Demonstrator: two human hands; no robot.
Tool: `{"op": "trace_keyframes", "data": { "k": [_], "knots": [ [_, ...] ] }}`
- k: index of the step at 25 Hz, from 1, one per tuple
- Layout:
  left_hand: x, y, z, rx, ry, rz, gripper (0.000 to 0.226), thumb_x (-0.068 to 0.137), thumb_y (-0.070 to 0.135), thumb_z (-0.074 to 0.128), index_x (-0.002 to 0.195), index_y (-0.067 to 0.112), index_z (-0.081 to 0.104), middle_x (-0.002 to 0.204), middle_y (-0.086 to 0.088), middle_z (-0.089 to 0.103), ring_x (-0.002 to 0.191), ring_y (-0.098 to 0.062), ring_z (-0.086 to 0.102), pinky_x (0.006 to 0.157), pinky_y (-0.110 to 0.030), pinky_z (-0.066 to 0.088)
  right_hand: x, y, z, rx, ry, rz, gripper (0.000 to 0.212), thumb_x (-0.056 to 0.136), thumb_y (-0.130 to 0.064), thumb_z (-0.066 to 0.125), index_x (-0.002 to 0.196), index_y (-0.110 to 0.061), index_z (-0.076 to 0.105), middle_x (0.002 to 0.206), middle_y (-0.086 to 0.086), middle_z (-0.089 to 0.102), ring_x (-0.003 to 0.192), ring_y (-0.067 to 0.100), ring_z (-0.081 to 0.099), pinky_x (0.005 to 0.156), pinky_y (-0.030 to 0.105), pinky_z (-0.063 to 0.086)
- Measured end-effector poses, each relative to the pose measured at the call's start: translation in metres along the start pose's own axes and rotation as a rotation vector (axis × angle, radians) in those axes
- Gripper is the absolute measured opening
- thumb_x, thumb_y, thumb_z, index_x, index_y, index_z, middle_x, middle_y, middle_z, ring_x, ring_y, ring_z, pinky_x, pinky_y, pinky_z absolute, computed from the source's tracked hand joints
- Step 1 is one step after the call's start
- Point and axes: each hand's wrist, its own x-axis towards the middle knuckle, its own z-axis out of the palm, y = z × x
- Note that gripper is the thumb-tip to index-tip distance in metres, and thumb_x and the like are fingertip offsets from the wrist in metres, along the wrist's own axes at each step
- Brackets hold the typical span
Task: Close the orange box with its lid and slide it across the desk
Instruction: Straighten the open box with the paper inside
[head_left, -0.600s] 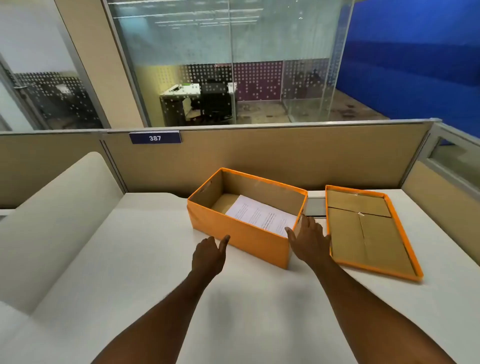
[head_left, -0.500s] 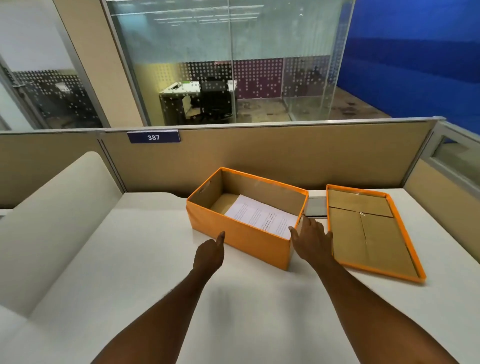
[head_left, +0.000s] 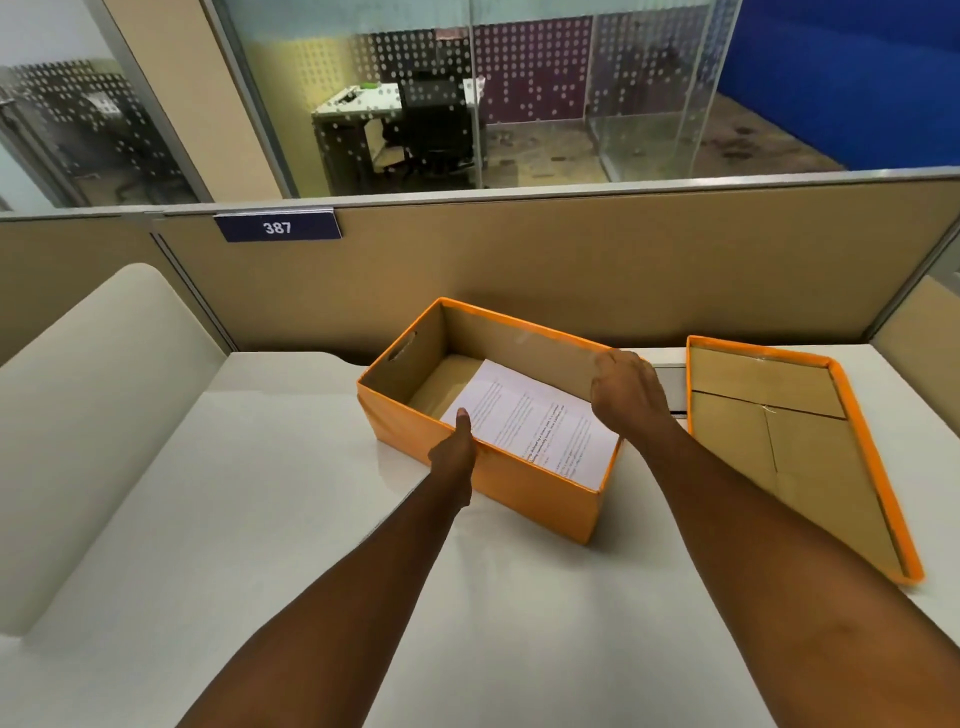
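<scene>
The orange box (head_left: 540, 501) stands open on the white desk (head_left: 249, 530), turned at an angle, with a printed sheet of paper (head_left: 535, 423) inside. My left hand (head_left: 454, 454) grips the box's near long wall, thumb hooked over the rim. My right hand (head_left: 626, 397) is curled over the rim at the box's far right corner. The orange lid (head_left: 810, 467) lies upside down on the desk to the right of the box, brown cardboard inside facing up, untouched.
A tan partition wall (head_left: 571, 270) with a "387" plate (head_left: 278, 227) runs close behind the box. A cream curved panel (head_left: 78, 415) borders the desk on the left. A tan side partition (head_left: 919, 332) stands at the right.
Both hands moved forward onto the box: the left from the desk in front up to the near wall, the right from the near right corner to the far right corner.
</scene>
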Motion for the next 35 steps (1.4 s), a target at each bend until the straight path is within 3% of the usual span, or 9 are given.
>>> {"op": "trace_keyframes", "data": {
  "k": [4,8,10,13,18,22,27,30,35],
  "knots": [
    [0.028,-0.002,0.013,-0.084,0.076,-0.001,0.077,0.089,0.058,0.048,0.148,0.016,0.023,0.154,-0.01,0.033,0.137,-0.041,0.035,0.106,-0.059,0.034,0.042,0.003,0.015,-0.009,-0.019,-0.008,0.025,0.084,-0.017,0.05,0.105,-0.006,0.056,0.11,0.016,0.059,0.102,0.033,0.056,0.088,0.043,0.044],
    [0.042,-0.007,0.016,0.015,0.021,0.077,0.033,0.098,0.031,0.039,0.125,0.014,0.046,0.127,-0.012,0.056,0.107,-0.034,0.055,0.081,-0.052,0.054,0.07,0.011,0.032,-0.069,-0.169,0.139,0.054,0.088,-0.026,0.053,0.135,-0.002,0.038,0.141,0.02,0.04,0.13,0.036,0.039,0.109,0.047,0.028],
    [0.043,-0.007,0.014,0.022,0.009,0.113,0.024,0.098,0.023,0.034,0.112,0.013,0.051,0.104,-0.011,0.062,0.084,-0.025,0.057,0.065,-0.041,0.057,0.075,0.016,0.04,-0.13,-0.244,0.184,0.049,0.088,-0.026,0.051,0.131,-0.003,0.041,0.136,0.02,0.048,0.126,0.037,0.044,0.107,0.049,0.03],
    [0.042,-0.004,0.012,0.031,0.011,0.126,0.026,0.099,0.019,0.031,0.109,0.01,0.053,0.088,-0.013,0.059,0.069,-0.022,0.054,0.063,-0.038,0.056,0.073,0.018,0.044,-0.165,-0.248,0.214,0.03,0.086,-0.016,0.05,0.114,-0.005,0.052,0.12,0.018,0.059,0.111,0.037,0.056,0.093,0.047,0.041],
    [0.031,-0.005,0.003,0.054,0.017,0.121,0.024,0.099,0.021,0.034,0.107,0.009,0.053,0.089,-0.01,0.056,0.084,-0.03,0.055,0.06,-0.037,0.053,0.051,0.015,0.034,-0.08,-0.234,0.332,0.017,0.084,-0.008,0.054,0.099,-0.005,0.062,0.103,0.016,0.068,0.097,0.035,0.064,0.08,0.04,0.05],
    [0.021,-0.007,-0.015,0.042,0.039,0.09,0.022,0.097,0.025,0.037,0.095,0.01,0.052,0.087,-0.013,0.053,0.085,-0.031,0.052,0.07,-0.041,0.051,0.018,0.008,0.015,0.04,-0.268,0.46,0.016,0.084,-0.009,0.055,0.097,-0.004,0.063,0.103,0.016,0.067,0.095,0.035,0.064,0.074,0.038,0.049],
    [-0.01,-0.023,-0.047,0.135,0.105,0.207,0.045,0.097,0.045,0.04,0.118,0.007,0.052,0.096,-0.009,0.061,0.085,-0.028,0.06,0.073,-0.04,0.05,-0.061,-0.009,-0.017,0.141,-0.294,0.525,0.021,0.085,-0.016,0.059,0.103,-0.005,0.056,0.108,0.017,0.065,0.099,0.037,0.062,0.071,0.034,0.041],
    [-0.032,-0.042,-0.076,0.32,0.183,0.325,0.069,0.092,0.061,0.033,0.132,0.006,0.047,0.126,-0.023,0.059,0.111,-0.044,0.059,0.07,-0.042,0.054,-0.122,-0.022,-0.033,0.204,-0.353,0.504,0.026,0.088,-0.026,0.06,0.102,-0.004,0.057,0.109,0.018,0.064,0.098,0.036,0.061,0.068,0.031,0.038],
    [-0.084,-0.084,-0.117,0.421,0.137,0.428,0.069,0.093,0.065,0.023,0.117,0.01,0.058,0.125,-0.021,0.061,0.113,-0.04,0.057,0.099,-0.056,0.047,-0.239,-0.053,-0.05,0.373,-0.338,0.536,0.011,0.09,-0.013,0.053,0.097,-0.004,0.056,0.108,0.021,0.065,0.099,0.037,0.06,0.068,0.026,0.036]
  ]
}}
